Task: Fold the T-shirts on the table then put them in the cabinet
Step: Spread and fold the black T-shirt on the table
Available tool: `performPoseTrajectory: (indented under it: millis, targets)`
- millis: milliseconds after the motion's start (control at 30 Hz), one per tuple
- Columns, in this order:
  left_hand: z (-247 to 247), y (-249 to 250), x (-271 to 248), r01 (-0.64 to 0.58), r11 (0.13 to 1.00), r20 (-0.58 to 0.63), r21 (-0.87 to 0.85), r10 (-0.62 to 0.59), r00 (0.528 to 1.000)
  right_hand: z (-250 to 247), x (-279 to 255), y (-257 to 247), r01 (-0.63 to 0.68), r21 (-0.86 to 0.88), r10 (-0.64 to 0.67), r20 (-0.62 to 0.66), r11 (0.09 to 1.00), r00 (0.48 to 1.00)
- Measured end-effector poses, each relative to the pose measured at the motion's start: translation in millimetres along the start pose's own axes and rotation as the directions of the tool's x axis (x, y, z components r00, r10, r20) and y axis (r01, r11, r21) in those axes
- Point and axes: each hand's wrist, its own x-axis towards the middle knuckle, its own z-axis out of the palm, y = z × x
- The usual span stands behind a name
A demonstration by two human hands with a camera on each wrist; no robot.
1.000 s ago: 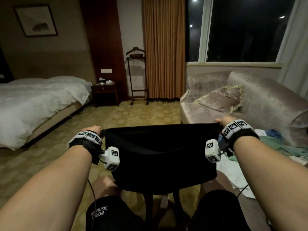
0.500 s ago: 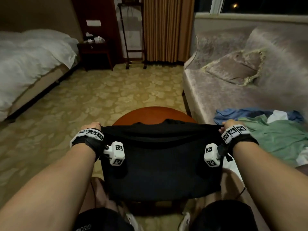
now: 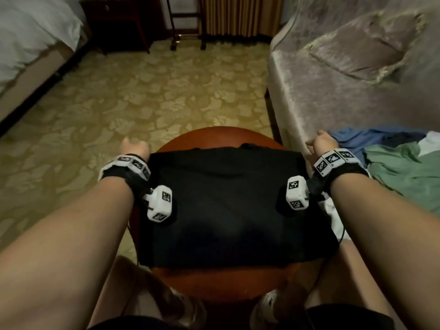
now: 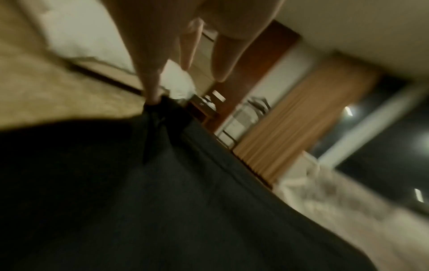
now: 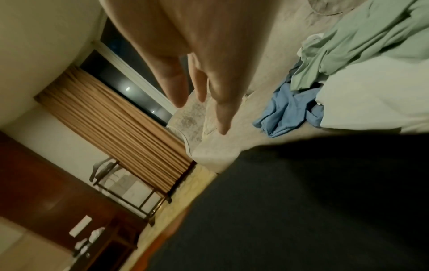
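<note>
A black T-shirt (image 3: pixel 228 210) lies folded flat on the round red-brown table (image 3: pixel 221 284), covering most of its top. My left hand (image 3: pixel 134 147) is at the shirt's far left corner. In the left wrist view its fingers (image 4: pixel 148 77) are straight, and one fingertip touches the corner of the black cloth (image 4: pixel 162 201). My right hand (image 3: pixel 320 141) hovers just past the far right corner. The right wrist view shows its fingers (image 5: pixel 220 102) straight and apart from the black shirt (image 5: pixel 301 201), holding nothing.
A pale sofa (image 3: pixel 309 91) with a cushion (image 3: pixel 362 48) stands to the right and carries a blue shirt (image 3: pixel 371 139), a green shirt (image 3: pixel 404 172) and a white cloth (image 3: pixel 333 215). A bed (image 3: pixel 31 32) is at far left, with patterned carpet (image 3: pixel 166 91) between.
The black shirt, held up stretched between both hands, came down flat onto the table. Both hands let go of its top corners and opened. The head view tilted downward.
</note>
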Motion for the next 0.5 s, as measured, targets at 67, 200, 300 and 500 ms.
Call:
performPoseTrajectory:
  millis: [67, 200, 300, 500]
  targets:
    - [18, -2, -15, -0.099, 0.987, 0.031, 0.125, 0.096, 0.995, 8, -9, 10, 0.069, -0.214, -0.06, 0.05, 0.974, 0.997]
    - [35, -12, -30, -0.21, 0.925, 0.154, 0.317, 0.169, 0.974, 21, -12, 30, 0.23, -0.498, -0.151, 0.193, 0.836, 0.969]
    - [40, -13, -52, -0.246, 0.811, 0.287, 0.531, 0.101, 0.953, 30, -29, 38, 0.337, -0.704, -0.16, 0.308, 0.625, 0.938]
    - [55, -39, -86, -0.267, 0.641, 0.383, 0.72, -0.045, 0.923, 46, -55, 63, 0.503, -0.862, 0.018, 0.505, 0.065, 0.863]
